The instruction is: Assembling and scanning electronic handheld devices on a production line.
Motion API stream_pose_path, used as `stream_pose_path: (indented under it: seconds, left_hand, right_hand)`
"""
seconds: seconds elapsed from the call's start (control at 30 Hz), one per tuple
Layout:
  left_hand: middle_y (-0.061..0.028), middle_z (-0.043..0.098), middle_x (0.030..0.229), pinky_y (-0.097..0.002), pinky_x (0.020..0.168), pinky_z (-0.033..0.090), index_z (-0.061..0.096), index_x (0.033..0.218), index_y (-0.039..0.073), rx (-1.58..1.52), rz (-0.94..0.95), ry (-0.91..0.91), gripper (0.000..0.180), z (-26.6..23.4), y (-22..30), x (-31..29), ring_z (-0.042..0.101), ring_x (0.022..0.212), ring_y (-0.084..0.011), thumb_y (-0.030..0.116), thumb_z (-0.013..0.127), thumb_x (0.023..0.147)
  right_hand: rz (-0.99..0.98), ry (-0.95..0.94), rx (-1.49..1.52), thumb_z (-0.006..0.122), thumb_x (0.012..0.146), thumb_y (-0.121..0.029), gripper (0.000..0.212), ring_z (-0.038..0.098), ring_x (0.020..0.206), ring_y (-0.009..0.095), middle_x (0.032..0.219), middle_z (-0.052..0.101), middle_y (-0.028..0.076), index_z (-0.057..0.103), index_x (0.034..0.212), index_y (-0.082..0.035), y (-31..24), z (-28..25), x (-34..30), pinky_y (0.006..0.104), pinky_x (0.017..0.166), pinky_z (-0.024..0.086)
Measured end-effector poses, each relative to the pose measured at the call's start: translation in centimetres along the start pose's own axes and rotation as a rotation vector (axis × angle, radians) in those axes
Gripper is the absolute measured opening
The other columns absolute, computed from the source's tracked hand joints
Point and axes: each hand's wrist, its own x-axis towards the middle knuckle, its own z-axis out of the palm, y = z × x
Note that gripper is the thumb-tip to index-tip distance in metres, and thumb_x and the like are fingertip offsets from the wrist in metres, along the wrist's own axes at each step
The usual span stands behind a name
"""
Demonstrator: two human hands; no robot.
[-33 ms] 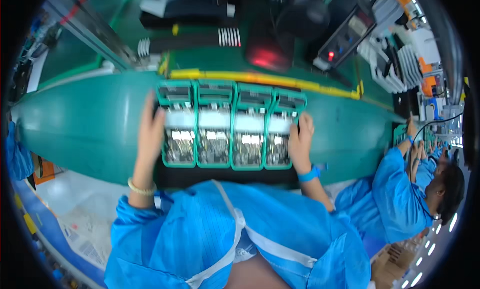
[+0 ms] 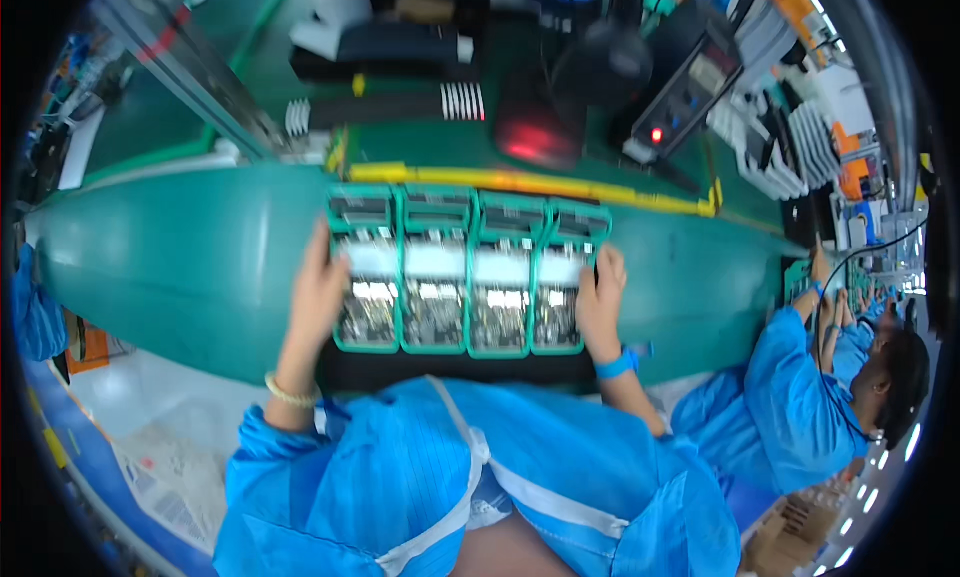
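Several green-rimmed trays stand side by side in a row in front of me, each holding what look like circuit boards with silvery parts and a white strip across; motion blurs the details. My left hand [image 2: 320, 292] grips the outer side of the leftmost green tray [image 2: 366, 348], its thumb over the rim and its fingers along the side. At the other end, my right hand [image 2: 601, 297] is closed on the outer edge of the rightmost green tray [image 2: 558, 352], thumb on top. The row's near ends lie by a black strip [image 2: 450, 369].
A yellow-edged bar [image 2: 520, 185] runs behind the trays. Beyond it stand a black device with a red light [image 2: 680, 102] and a dark round object [image 2: 602, 65]. The green work surface [image 2: 200, 262] stretches to both sides. A person in blue [image 2: 790, 397] sits at right.
My left hand has moved right and inward against the leftmost tray. The trays sit slightly lower in the picture and closer together, and the background has shifted down too.
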Motion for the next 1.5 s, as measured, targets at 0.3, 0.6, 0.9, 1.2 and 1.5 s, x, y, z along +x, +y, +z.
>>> stream_pose_path:
  seconds: [0.3,0.6,0.9,1.2,1.5]
  left_hand:
    - [-0.0256,0.017,0.134,-0.0401,0.103,0.007,0.006,0.131,-0.003,0.196,0.146,-0.187,0.066,0.2,1.5,-1.1,0.008,0.127,-0.0374,0.023,0.045,0.083]
    - [-0.0217,0.027,0.131,-0.0362,0.1,0.018,0.017,0.131,-0.001,0.145,0.188,-0.051,0.059,0.9,0.6,-0.8,0.023,0.124,-0.0329,0.018,0.045,0.083]
    - [-0.0134,0.032,0.13,-0.0257,0.095,0.027,0.021,0.13,-0.003,-0.36,0.13,-0.066,0.053,0.6,1.5,-1.8,0.034,0.117,-0.0177,-0.003,0.039,0.08]
    - [-0.0163,0.032,0.13,-0.0291,0.098,0.023,0.022,0.128,-0.006,-0.394,0.125,-0.044,0.052,0.8,0.5,-1.5,0.032,0.12,-0.0213,-0.001,0.041,0.081]
    - [-0.0167,0.034,0.128,-0.031,0.097,0.026,0.026,0.126,-0.007,-0.283,0.148,-0.008,0.05,1.3,1.5,-1.4,0.034,0.118,-0.0231,0.0,0.044,0.079]
  right_hand:
    - [0.108,0.077,0.092,0.047,0.075,-0.004,0.034,0.039,0.099,0.028,0.107,0.046,0.013,0.05,0.108,-0.001,0.1,-0.6,-0.9,0.0353,0.088,0.029]
    - [0.196,0.2,0.44,0.053,0.071,-0.003,0.024,0.047,0.089,0.023,0.091,0.053,0.009,0.057,0.094,0.001,1.2,0.0,0.4,0.0315,0.08,0.037]
    - [0.168,0.194,0.432,0.055,0.066,-0.003,0.019,0.047,0.087,0.026,0.089,0.053,0.011,0.057,0.085,-0.001,0.5,-0.2,0.0,0.0335,0.079,0.036]
    - [0.071,0.163,0.354,0.055,0.065,-0.007,0.034,0.042,0.105,0.03,0.11,0.048,0.014,0.053,0.098,-0.001,0.3,-0.4,0.1,0.0365,0.09,0.031]
    - [0.156,0.021,0.402,0.057,0.064,-0.007,0.035,0.038,0.1,0.03,0.107,0.048,0.011,0.05,0.098,-0.005,1.4,-0.5,0.7,0.0378,0.087,0.032]
